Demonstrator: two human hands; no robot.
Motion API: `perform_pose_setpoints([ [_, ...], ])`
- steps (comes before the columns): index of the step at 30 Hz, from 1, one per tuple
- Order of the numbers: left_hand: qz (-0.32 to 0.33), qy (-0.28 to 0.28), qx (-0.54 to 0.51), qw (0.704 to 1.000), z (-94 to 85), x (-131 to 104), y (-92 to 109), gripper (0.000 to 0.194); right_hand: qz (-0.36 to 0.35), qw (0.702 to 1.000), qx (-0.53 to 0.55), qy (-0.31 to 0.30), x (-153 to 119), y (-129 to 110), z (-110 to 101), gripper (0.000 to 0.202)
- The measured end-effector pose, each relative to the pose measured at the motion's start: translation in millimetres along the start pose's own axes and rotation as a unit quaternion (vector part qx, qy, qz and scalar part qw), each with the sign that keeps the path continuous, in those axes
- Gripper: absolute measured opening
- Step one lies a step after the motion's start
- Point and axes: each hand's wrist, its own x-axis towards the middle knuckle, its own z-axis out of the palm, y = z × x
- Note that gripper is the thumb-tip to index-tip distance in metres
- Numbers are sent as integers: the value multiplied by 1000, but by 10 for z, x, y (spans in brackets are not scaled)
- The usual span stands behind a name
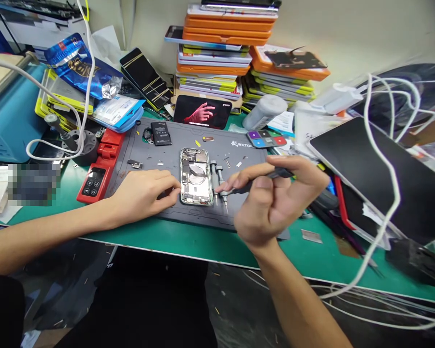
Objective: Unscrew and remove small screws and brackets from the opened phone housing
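Observation:
An opened smartphone (196, 181), its back off and its inner parts bare, lies on a grey work mat (159, 203). My left hand (148, 193) rests on the mat with curled fingers, thumb and fingertips at the phone's left edge. Right of the phone, two screwdrivers lie side by side, a grey screwdriver (213, 176) and another screwdriver (223, 186). My right hand (275, 198) is raised over the mat's right part, closed around a dark slim tool (244, 187) whose exact kind I cannot make out. Its fingertips hover near the screwdrivers.
A phone battery (161, 134) and small loose parts lie on the mat. A red device (94, 181) stands left. Behind are a propped phone (203, 112) and stacked boxes (210, 63). A white cable (393, 193) crosses a black panel (391, 183) on the right.

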Motion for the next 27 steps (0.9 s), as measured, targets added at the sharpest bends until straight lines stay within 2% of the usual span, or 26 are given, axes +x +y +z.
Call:
perform_pose_setpoints([
  [3, 0, 2, 21, 1000, 10, -1, -12, 21, -52, 998, -36, 4, -10, 2, -30, 28],
  [5, 1, 6, 39, 999, 16, 1, -17, 23, -60, 987, -129, -73, -21, -4, -40, 28],
  [8, 11, 22, 65, 998, 18, 4, -23, 28, -87, 942, -250, -204, -29, -18, -42, 19],
  [10, 23, 31, 74, 997, 19, 3, -28, 30, -111, 918, -284, -252, -27, -28, -43, 20],
  [18, 48, 49, 73, 995, 43, -35, -55, 22, -140, 884, -297, -333, -12, -48, -77, 21],
  [23, 53, 43, 77, 995, 35, -47, -57, 22, -101, 877, -289, -369, -8, -61, -81, 24],
  [27, 53, 30, 85, 995, 35, -47, -58, 25, -58, 859, -310, -404, -5, -70, -72, 29],
])
